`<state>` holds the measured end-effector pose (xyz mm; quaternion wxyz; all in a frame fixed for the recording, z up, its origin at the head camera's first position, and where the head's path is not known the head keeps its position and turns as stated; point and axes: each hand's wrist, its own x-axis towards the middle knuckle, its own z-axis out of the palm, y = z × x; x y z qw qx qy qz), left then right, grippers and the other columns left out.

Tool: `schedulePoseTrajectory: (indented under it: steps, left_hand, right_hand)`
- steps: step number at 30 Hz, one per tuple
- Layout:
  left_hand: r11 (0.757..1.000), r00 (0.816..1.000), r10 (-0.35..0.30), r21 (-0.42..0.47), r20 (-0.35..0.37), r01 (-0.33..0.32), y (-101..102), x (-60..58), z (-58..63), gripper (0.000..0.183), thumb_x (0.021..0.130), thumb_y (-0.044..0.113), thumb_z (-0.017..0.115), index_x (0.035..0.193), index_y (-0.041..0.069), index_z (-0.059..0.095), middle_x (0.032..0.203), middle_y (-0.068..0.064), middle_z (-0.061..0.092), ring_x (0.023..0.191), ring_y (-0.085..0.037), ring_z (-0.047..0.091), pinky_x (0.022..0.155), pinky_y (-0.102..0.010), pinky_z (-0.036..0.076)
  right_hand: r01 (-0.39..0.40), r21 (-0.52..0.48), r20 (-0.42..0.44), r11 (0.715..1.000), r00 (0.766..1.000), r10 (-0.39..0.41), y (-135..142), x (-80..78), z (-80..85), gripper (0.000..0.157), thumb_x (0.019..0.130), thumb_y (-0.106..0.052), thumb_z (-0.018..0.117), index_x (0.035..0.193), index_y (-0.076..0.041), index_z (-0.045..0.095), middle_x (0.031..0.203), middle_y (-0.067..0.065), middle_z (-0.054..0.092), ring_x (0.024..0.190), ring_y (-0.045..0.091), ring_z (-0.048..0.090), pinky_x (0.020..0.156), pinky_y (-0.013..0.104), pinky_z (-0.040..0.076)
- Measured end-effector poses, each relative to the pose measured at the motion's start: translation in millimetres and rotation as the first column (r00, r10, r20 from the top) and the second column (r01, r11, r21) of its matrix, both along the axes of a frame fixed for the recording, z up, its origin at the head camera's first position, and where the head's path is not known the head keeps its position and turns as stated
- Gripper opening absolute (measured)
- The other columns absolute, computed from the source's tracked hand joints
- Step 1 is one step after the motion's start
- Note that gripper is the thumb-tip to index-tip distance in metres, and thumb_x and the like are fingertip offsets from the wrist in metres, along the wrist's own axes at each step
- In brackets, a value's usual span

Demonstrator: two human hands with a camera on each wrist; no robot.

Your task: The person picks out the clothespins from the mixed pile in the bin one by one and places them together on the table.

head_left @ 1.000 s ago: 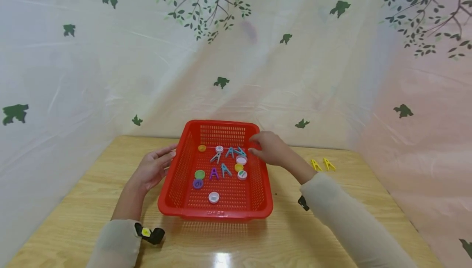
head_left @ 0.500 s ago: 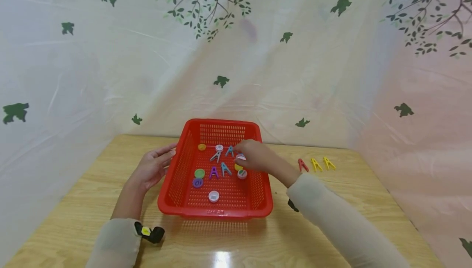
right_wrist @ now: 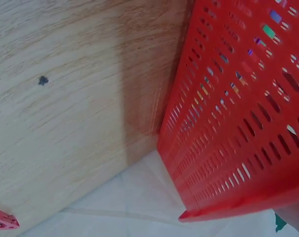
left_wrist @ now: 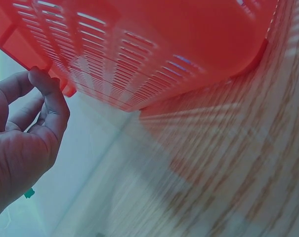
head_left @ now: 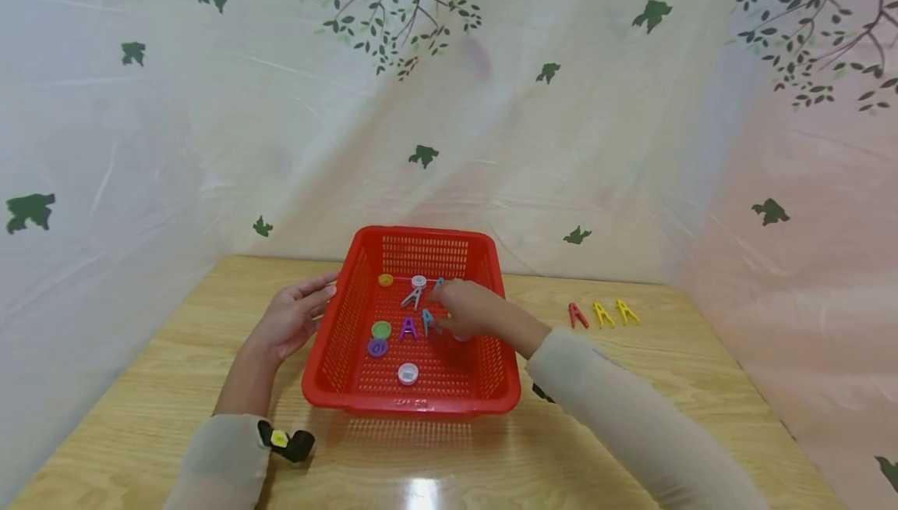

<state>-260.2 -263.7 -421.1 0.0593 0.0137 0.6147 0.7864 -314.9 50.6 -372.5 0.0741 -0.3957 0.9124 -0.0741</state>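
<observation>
A red plastic basket (head_left: 410,405) with slotted walls stands mid-table in the head view. My left hand (head_left: 291,321) pinches its left rim, thumb and fingertips at the edge in the left wrist view. Inside the basket is my right hand (head_left: 468,309), thumb and index finger spread apart beside a blue clothespin (head_left: 428,321). Another blue clothespin (head_left: 440,282) shows partly behind that hand. Nearby lie a grey clothespin (head_left: 412,297), a purple clothespin (head_left: 408,328) and several bottle caps, among them a green cap (head_left: 381,330) and a white cap (head_left: 408,373). My right hand hides other pieces.
On the wooden table (head_left: 631,401), right of the basket, a red clothespin (head_left: 578,315) lies in a row with two yellow clothespins (head_left: 614,313). A pale printed curtain (head_left: 337,175) hangs behind and along both sides.
My right hand has moved from the basket's right rim leftward and down among the pieces. The red clothespin on the table has come into view beside my sleeve. My left hand stays put.
</observation>
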Motion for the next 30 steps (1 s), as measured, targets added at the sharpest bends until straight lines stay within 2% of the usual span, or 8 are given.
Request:
schedulePoseTrajectory:
  steps: [6, 14, 21, 26, 30]
  left_hand:
    - [1.0, 1.0, 0.004, -0.01, 0.005, -0.004, 0.7, 0.6, 0.4, 0.054, 0.102, 0.024, 0.065, 0.151, 0.007, 0.05, 0.132, -0.004, 0.067, 0.111, -0.02, 0.069, 0.094, -0.038, 0.058]
    - [1.0, 1.0, 0.005, 0.001, 0.007, -0.005, 0.9, 1.3, -1.1, 0.055, 0.101, 0.024, 0.067, 0.151, 0.007, 0.05, 0.132, -0.005, 0.067, 0.111, -0.02, 0.07, 0.093, -0.038, 0.058]
    - [1.0, 1.0, 0.01, 0.003, 0.005, -0.01, 2.4, 2.8, -1.5, 0.055, 0.102, 0.023, 0.066, 0.151, 0.006, 0.049, 0.13, -0.005, 0.068, 0.108, -0.018, 0.071, 0.092, -0.037, 0.059]
    - [1.0, 1.0, 0.019, -0.011, 0.004, -0.019, 3.5, 2.9, -0.9, 0.055, 0.102, 0.024, 0.066, 0.151, 0.006, 0.05, 0.129, -0.004, 0.069, 0.107, -0.017, 0.071, 0.092, -0.036, 0.059]
    - [1.0, 1.0, 0.02, -0.009, 0.007, -0.019, 3.3, 3.9, -0.6, 0.056, 0.101, 0.025, 0.067, 0.151, 0.006, 0.049, 0.13, -0.004, 0.069, 0.107, -0.017, 0.071, 0.092, -0.036, 0.059]
  right_hand:
    - [-0.025, 0.021, 0.03, 0.999, 0.999, 0.024, -3.3, -0.4, -5.6, 0.031, 0.095, -0.028, 0.075, 0.122, -0.013, 0.073, 0.093, -0.007, 0.069, 0.075, 0.009, 0.061, 0.073, 0.023, 0.056]
    - [-0.017, 0.049, 0.096, 0.999, 0.995, 0.012, -4.9, -1.0, -9.8, 0.037, 0.095, -0.029, 0.075, 0.129, -0.015, 0.071, 0.09, -0.008, 0.067, 0.075, 0.009, 0.064, 0.077, 0.024, 0.058]
    - [-0.011, 0.104, 0.102, 0.995, 0.995, 0.001, -6.1, -2.5, -16.5, 0.039, 0.096, -0.033, 0.074, 0.129, -0.013, 0.068, 0.079, -0.006, 0.063, 0.071, 0.009, 0.061, 0.074, 0.025, 0.055]
    - [-0.005, 0.114, 0.116, 0.993, 0.993, -0.008, -6.1, -2.0, -17.3, 0.038, 0.097, -0.034, 0.073, 0.128, -0.013, 0.067, 0.081, -0.006, 0.063, 0.074, 0.01, 0.062, 0.077, 0.026, 0.056]
    - [-0.03, 0.111, 0.122, 0.993, 0.992, 0.016, -5.9, -1.8, -17.3, 0.037, 0.097, -0.033, 0.073, 0.13, -0.015, 0.068, 0.086, -0.008, 0.065, 0.078, 0.01, 0.062, 0.082, 0.028, 0.057]
